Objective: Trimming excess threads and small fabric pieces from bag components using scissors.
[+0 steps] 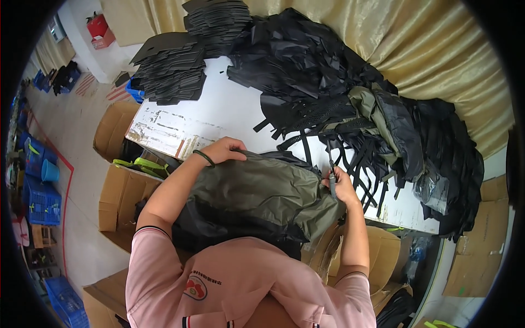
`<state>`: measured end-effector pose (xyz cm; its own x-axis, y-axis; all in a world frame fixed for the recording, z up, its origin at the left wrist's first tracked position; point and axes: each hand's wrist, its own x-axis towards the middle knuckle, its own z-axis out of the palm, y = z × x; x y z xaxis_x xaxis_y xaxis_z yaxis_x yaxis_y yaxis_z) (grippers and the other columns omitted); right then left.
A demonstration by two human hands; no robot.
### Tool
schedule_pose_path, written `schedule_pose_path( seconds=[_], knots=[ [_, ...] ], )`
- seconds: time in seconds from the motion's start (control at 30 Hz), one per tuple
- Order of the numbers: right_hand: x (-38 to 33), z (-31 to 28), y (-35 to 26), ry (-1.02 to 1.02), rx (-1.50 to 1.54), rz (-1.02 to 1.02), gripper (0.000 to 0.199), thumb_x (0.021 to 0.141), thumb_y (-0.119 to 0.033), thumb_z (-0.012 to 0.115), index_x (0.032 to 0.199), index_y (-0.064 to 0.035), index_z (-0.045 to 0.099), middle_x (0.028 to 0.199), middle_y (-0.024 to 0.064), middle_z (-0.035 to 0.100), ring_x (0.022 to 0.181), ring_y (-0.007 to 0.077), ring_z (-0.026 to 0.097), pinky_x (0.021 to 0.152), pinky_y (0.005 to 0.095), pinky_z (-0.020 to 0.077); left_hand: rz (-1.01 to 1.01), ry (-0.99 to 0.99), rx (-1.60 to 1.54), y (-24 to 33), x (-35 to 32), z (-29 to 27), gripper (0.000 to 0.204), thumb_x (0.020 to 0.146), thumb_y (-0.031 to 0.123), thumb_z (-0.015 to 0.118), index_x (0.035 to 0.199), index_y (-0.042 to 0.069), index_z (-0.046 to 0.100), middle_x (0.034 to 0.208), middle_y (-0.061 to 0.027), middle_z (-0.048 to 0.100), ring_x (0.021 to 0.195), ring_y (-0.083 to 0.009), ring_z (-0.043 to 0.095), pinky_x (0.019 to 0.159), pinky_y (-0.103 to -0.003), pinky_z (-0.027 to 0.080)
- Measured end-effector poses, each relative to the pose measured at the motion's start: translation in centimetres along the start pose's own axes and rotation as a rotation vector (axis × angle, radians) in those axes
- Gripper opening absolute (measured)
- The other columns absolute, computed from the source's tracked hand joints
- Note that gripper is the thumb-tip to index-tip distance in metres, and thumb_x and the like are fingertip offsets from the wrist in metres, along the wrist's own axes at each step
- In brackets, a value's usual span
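A large olive-green and black bag of thin, shiny fabric [257, 183] hangs over the table's near edge in front of my body. At its upper left edge, my left hand [225, 150] pinches the fabric between thumb and curled fingers. My right hand [343, 187] is at the bag's right end, closed around a pair of small scissors [332, 183] with grey handles and the blades pointing away from me. Its fingertips are close to the fabric edge; whether they also grip it I cannot tell.
Loose black straps [361, 164] lie right of the bag. Behind are black fabric pieces [301, 54] and stacked dark panels [169, 68] on the white table [169, 126]. More olive and black bags [391, 120] are heaped right. Open cardboard boxes [117, 188] flank me.
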<state>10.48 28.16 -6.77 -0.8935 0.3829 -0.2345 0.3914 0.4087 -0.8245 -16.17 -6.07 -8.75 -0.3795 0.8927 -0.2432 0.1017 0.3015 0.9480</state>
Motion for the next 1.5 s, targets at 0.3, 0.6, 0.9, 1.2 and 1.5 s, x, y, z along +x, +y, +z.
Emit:
schedule_pose_path(
  seconds=[0.3, 0.6, 0.9, 1.2, 1.5],
  knots=[
    [0.8, 0.2, -0.5, 0.049, 0.01, -0.121, 0.02, 0.074, -0.001, 0.071, 0.087, -0.003, 0.056, 0.075, -0.0021, 0.055, 0.07, 0.008, 0.049, 0.066, 0.0244, 0.0425, 0.063, 0.063, -0.199, 0.2, -0.8, -0.1, 0.022, 0.082, 0.01, 0.071, 0.101, 0.001, 0.064, 0.091, -0.0011, 0.066, 0.087, -0.0084, 0.058, 0.081, -0.024, 0.045],
    [0.2, 1.5, -7.0, 0.292, -0.585, -0.204, 0.028, 0.075, -0.023, 0.074, 0.085, -0.0035, 0.055, 0.067, 0.0136, 0.062, 0.066, 0.0302, 0.065, 0.062, 0.0376, 0.0493, 0.091, 0.119, -0.211, 1.4, -2.0, 0.2, 0.017, 0.078, 0.005, 0.073, 0.091, 0.001, 0.063, 0.086, -0.0018, 0.065, 0.08, -0.0085, 0.059, 0.075, -0.023, 0.047],
    [-0.7, 6.5, -16.3, -0.019, -0.872, -0.659, 0.053, 0.061, -0.048, 0.08, 0.081, -0.005, 0.057, 0.073, 0.0104, 0.062, 0.073, 0.0303, 0.063, 0.067, 0.04, 0.0467, 0.146, 0.06, -0.192, 4.8, -3.1, 2.9, 0.019, 0.077, 0.004, 0.074, 0.089, 0.003, 0.06, 0.08, 0.0019, 0.061, 0.074, -0.0055, 0.054, 0.069, -0.022, 0.044],
    [-0.7, 6.3, -16.9, -0.041, -0.979, -0.676, 0.048, 0.063, -0.043, 0.079, 0.081, -0.0058, 0.055, 0.075, 0.0109, 0.062, 0.077, 0.0293, 0.062, 0.07, 0.0393, 0.0461, 0.15, 0.0, -0.168, 5.1, -3.5, 3.1, 0.019, 0.078, 0.004, 0.074, 0.09, 0.001, 0.059, 0.082, 0.0004, 0.063, 0.076, -0.0052, 0.056, 0.069, -0.021, 0.044],
    [-0.5, 6.2, -16.5, -0.092, -0.938, -0.646, 0.047, 0.063, -0.042, 0.079, 0.079, -0.0048, 0.056, 0.072, 0.0122, 0.063, 0.073, 0.032, 0.063, 0.067, 0.0407, 0.0486, 0.167, -0.01, -0.199, 5.1, -3.3, 3.3, 0.018, 0.078, 0.004, 0.074, 0.089, 0.001, 0.06, 0.082, 0.0003, 0.062, 0.077, -0.0057, 0.057, 0.07, -0.022, 0.046]
  ],
)
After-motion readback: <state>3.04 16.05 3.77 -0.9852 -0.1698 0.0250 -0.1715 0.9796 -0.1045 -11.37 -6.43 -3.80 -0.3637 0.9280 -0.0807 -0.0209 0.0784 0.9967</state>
